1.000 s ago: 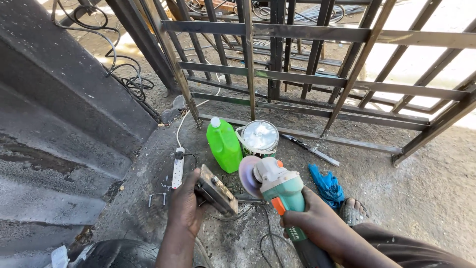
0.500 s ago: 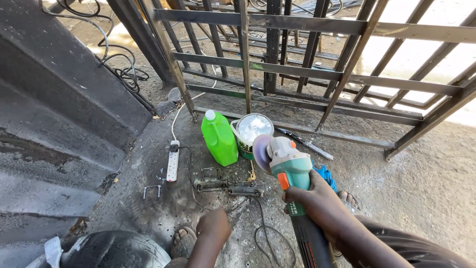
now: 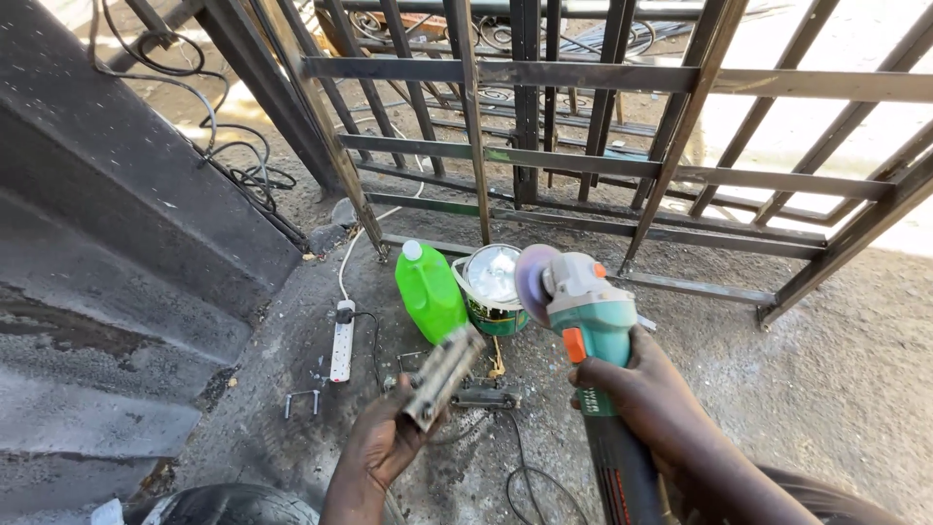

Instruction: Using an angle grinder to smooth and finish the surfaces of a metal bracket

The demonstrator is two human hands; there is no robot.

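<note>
Hard daylight is pouring in from the upper right of the frame, blowing the ground beyond the dark welded steel gate frame (image 3: 622, 165) out to near white. The gate bars are standing in silhouette against that glare. The grey corrugated metal sheet (image 3: 117, 292) on the left is sitting in duller shade. The round silver lid of the paint tin (image 3: 494, 275) at centre is glinting. Focus is holding sharp throughout, while straight bars are bowing slightly towards the edges.

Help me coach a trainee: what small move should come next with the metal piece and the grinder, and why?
Probably bring the metal piece in the left hand toward the grinder's disc. The right hand holds the angle grinder raised with its disc facing left, and the piece points toward it, but a clear gap separates them.
</note>
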